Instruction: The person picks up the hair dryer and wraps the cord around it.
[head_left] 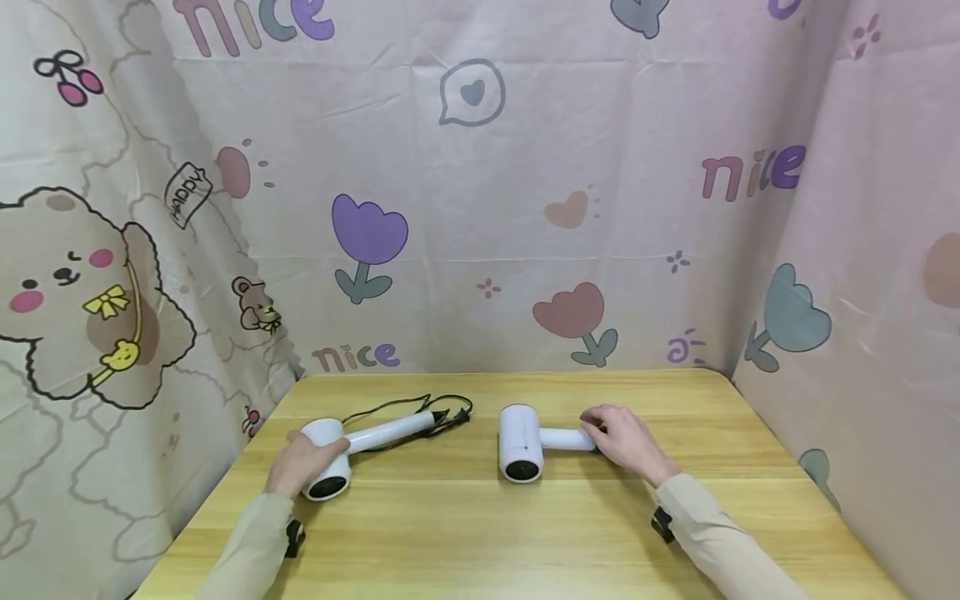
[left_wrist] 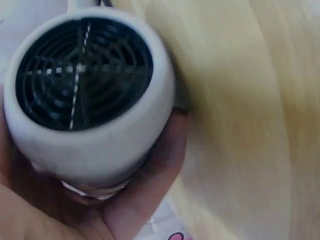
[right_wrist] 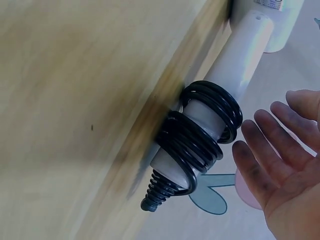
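Two white hair dryers are at the table's middle. My left hand [head_left: 298, 463] grips the head of the left hair dryer [head_left: 390, 431], thumb on one side and fingers on the other. Its round dark grille [left_wrist: 82, 75] fills much of the left wrist view. Beyond its handle trails a loose black cord [head_left: 459, 412]. The right hair dryer [head_left: 520, 437] lies with its handle pointing right, its black cord [right_wrist: 192, 142] wound in coils around the handle. Beside that handle end, my right hand [head_left: 626, 442] has its fingers extended, apart from the coils in the right wrist view.
The light wooden table [head_left: 465, 542] is bounded at the back and sides by a patterned cloth [head_left: 465, 208] with flowers, hearts and a bear. Dark wrist straps [head_left: 663, 525] show under both sleeves.
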